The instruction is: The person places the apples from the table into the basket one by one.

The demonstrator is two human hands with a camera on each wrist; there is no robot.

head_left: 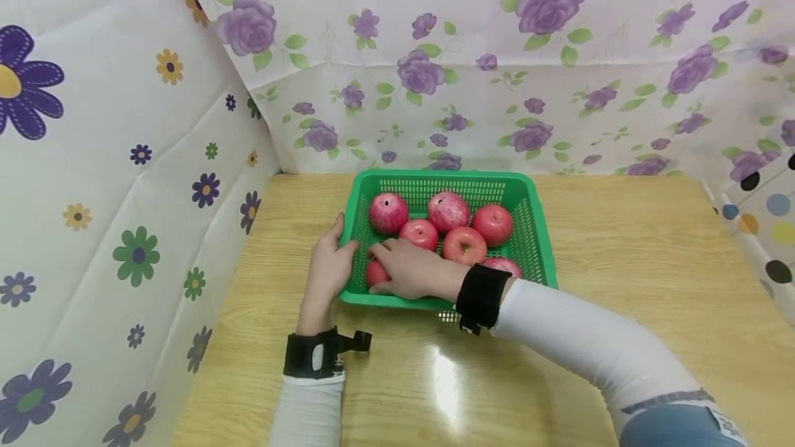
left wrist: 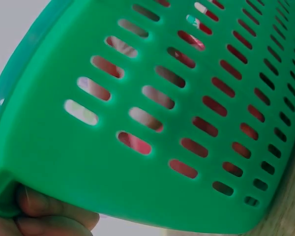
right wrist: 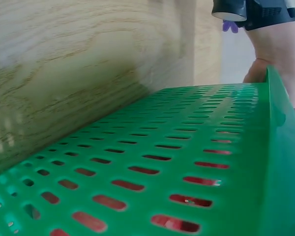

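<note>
A green plastic basket (head_left: 539, 226) with slotted walls stands on the wooden table and holds several red apples (head_left: 493, 225). My left hand (head_left: 329, 264) grips the basket's left rim. In the left wrist view, its fingers (left wrist: 54, 216) curl beneath the rim. My right hand (head_left: 410, 269) reaches over the front rim into the basket, with fingers and thumb round an apple (head_left: 376, 272) in the front left corner. The right palm hides part of that apple. The right wrist view shows the front wall of the basket (right wrist: 152, 147), with red fruit behind the slots.
The wooden table (head_left: 633, 247) extends to the right of the basket and in front of it. A white sheet with purple roses (head_left: 422, 73) hangs behind, and a flower-patterned sheet (head_left: 136, 257) lines the left side. Black straps (head_left: 483, 294) circle both wrists.
</note>
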